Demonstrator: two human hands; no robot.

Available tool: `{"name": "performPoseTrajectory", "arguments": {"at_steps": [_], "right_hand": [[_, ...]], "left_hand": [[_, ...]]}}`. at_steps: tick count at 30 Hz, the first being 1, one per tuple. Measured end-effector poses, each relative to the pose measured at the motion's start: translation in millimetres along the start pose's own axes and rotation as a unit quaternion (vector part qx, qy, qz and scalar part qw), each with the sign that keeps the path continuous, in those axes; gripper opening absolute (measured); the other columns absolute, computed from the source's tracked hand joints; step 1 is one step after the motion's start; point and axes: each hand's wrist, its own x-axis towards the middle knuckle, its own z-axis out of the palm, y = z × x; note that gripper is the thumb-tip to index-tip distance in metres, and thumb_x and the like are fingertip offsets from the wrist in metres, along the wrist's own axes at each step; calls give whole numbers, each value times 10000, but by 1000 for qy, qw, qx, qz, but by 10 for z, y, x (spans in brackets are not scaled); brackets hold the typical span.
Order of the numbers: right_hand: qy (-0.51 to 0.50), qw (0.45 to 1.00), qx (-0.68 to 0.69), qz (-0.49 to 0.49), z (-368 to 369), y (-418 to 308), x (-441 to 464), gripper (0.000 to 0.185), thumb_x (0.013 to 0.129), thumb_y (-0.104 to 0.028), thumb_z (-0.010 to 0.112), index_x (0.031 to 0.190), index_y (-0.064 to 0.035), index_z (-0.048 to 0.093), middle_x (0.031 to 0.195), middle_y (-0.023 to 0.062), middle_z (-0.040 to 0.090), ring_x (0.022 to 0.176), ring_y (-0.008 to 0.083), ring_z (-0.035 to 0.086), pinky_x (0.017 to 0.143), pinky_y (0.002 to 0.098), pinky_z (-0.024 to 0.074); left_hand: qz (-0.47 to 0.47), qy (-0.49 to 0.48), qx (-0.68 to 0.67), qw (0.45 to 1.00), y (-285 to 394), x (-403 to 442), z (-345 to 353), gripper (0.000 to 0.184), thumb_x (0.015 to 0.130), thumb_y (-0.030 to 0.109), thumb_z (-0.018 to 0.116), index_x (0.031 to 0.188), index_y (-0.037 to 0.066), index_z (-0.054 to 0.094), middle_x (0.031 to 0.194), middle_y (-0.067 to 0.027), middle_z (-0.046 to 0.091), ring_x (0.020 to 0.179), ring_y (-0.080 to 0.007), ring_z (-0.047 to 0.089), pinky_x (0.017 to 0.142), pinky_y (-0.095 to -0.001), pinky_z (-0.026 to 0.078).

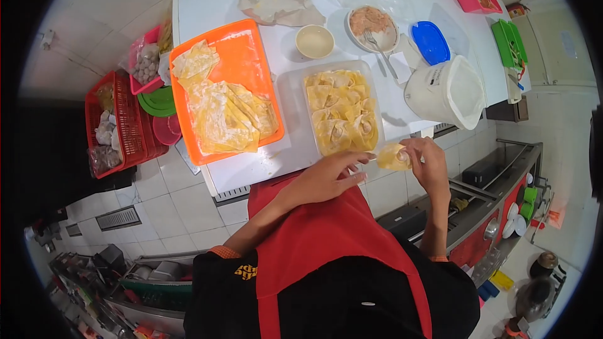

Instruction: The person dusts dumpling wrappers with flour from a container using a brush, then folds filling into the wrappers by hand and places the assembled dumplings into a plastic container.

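Between thumb and fingers my right hand [427, 162] holds a folded yellow dumpling [394, 157], just off the table's front edge. My left hand [336, 177] is to its left, fingers apart, with fingertips near the dumpling and nothing held. Rows of folded dumplings [342, 112] fill a clear plastic container [304, 129] just beyond my hands. Floured yellow wrappers [226, 116] lie stacked on an orange tray [242, 56] at the left. A bowl of pinkish filling [370, 22] with a fork [381, 53] stands behind the container.
A small beige bowl [315, 42], a blue lid [430, 43] and a white bucket [446, 92] stand on the white table [207, 0]. Cloth and plastic lie at the back. Red baskets [129, 125] are at the left, pink and green trays at the far right.
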Motion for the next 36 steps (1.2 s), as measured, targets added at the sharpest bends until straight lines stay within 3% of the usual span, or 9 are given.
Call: {"name": "performPoseTrajectory", "arguments": {"at_steps": [4,6,9,11,14,16,17,25,36], "right_hand": [[-57,986,-115,-109,-96,-108,39,255,738,29,683,979,-47,645,938,71,734,787,277,677,716,390,539],[-60,985,-115,-117,-65,-150,113,239,750,14,672,978,-55,652,944,70,735,793,271,680,718,385,538],[-69,987,-72,-125,11,-104,192,275,762,26,699,1018,-59,645,951,83,736,804,284,684,722,385,536],[-75,990,-24,-121,104,-64,238,332,763,52,736,1059,-55,631,953,98,734,808,303,686,724,390,534],[-109,985,118,64,344,42,317,282,824,-41,752,1078,-57,629,971,105,738,822,312,678,747,393,532],[-178,982,15,52,575,276,443,259,891,-165,742,1099,-67,623,998,86,744,823,314,648,753,392,526],[-188,981,-18,50,612,299,463,280,915,-237,683,1178,-177,609,963,32,753,819,277,667,806,398,506],[-183,981,-71,0,748,412,477,311,906,-262,702,1170,-161,573,971,2,760,826,217,676,903,404,392],[-66,977,-170,-109,855,415,458,336,790,-230,784,1075,-159,621,1020,-48,656,1040,211,575,886,426,389]], "left_hand": [[122,115,341,925,-195,230,-54,371,925,159,694,1293,135,669,1436,-49,538,1280,-310,524,1067,-406,452],[227,189,580,759,-355,406,-88,351,860,232,727,1210,220,719,1414,11,547,1332,-330,467,1095,-499,403],[247,173,668,680,-511,592,-227,371,834,341,734,1199,276,720,1418,50,539,1378,-324,415,1112,-573,348],[261,177,650,692,-520,634,-312,340,846,324,718,1178,252,721,1414,44,552,1398,-312,412,1128,-591,318],[237,159,645,709,-471,631,-393,296,855,327,707,1133,228,731,1393,46,576,1417,-294,409,1150,-609,275],[205,137,660,709,-457,630,-412,284,853,348,712,1109,228,740,1376,55,588,1417,-288,410,1154,-608,263],[213,146,674,692,-455,632,-423,277,855,358,716,1097,227,744,1358,63,600,1419,-282,407,1154,-603,256],[186,142,705,669,-350,606,-451,275,858,369,720,1094,232,753,1330,82,622,1422,-263,399,1142,-584,249],[265,187,595,735,-187,527,-417,307,840,327,737,1128,224,713,1259,31,609,1287,-275,474,1082,-562,329]]}}
